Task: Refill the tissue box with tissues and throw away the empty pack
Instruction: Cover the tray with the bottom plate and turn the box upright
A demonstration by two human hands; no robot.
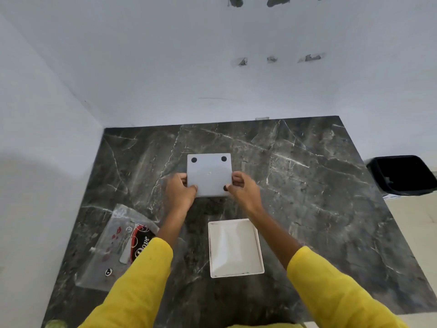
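Left hand [181, 189] and right hand [243, 188] fingers clamped on base panel [209, 175] edges, above countertop [319, 197]. Tissue box [236, 248] nearer, tissues inside. Align panel squarely, press evenly. Empty pack [115, 247] left; bin [402, 175] right.

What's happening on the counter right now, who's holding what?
A person in yellow sleeves grips a white square panel with black dot feet, apparently the tissue box base, left hand and right hand on its opposite edges above the dark marble counter. The open white tissue box, tissues inside, sits nearer the person. The clear plastic pack lies flat to the left, not yet thrown into the black bin at right.
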